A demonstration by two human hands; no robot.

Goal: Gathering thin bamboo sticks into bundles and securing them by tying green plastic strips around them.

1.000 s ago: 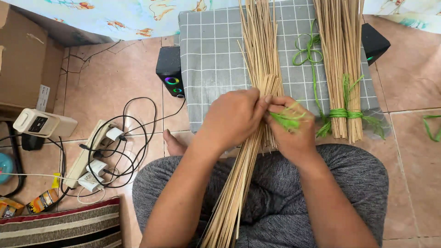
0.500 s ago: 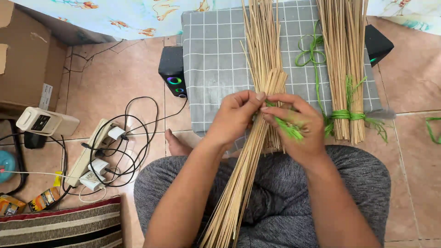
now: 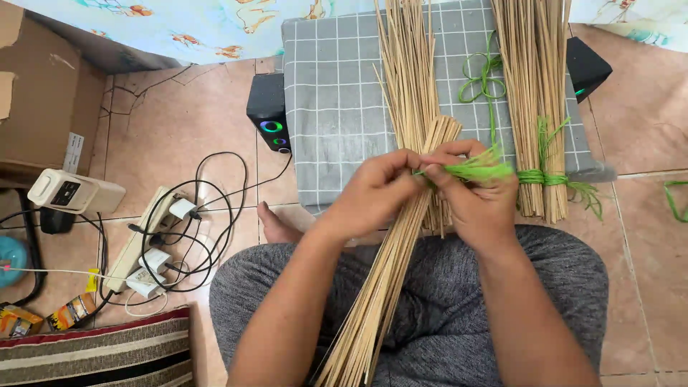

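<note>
Both hands, left point(image 3: 373, 192) and right point(image 3: 473, 197), are pinching green twine point(image 3: 476, 172) closed around a stick bundle point(image 3: 390, 265); a tied bundle point(image 3: 537, 107) is lying just right.

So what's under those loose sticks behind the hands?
The loose sticks lie on a grey checked cloth. Whatever the cloth covers is hidden. The left hand and right hand cover their near ends.
</note>
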